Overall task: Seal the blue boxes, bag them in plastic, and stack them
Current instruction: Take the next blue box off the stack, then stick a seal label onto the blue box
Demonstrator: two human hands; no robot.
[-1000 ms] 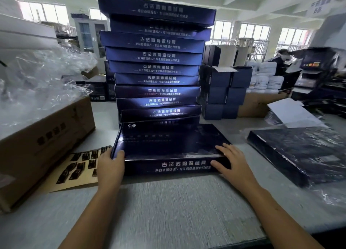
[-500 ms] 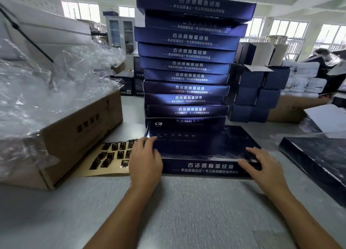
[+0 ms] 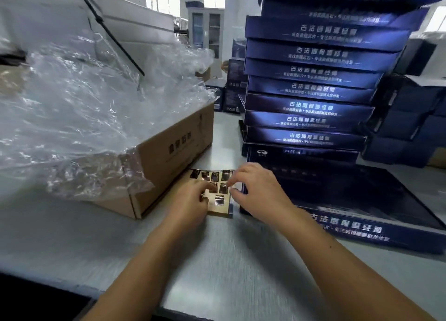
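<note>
Fingers (image 3: 208,188) of my left hand (image 3: 190,203) curl down onto the sticker sheet (image 3: 217,210), just left of the box (image 3: 350,200), while my right hand (image 3: 259,191) brings thumb and forefinger together over the same sticker (image 3: 222,189); blur hides whether either has it pinched. I judge this the sealing step: the box lies flat on the table (image 3: 229,260), in front of the stack (image 3: 309,79), not yet bagged. Next I need one sticker peeled clean and pressed across the box's flap edge.
</note>
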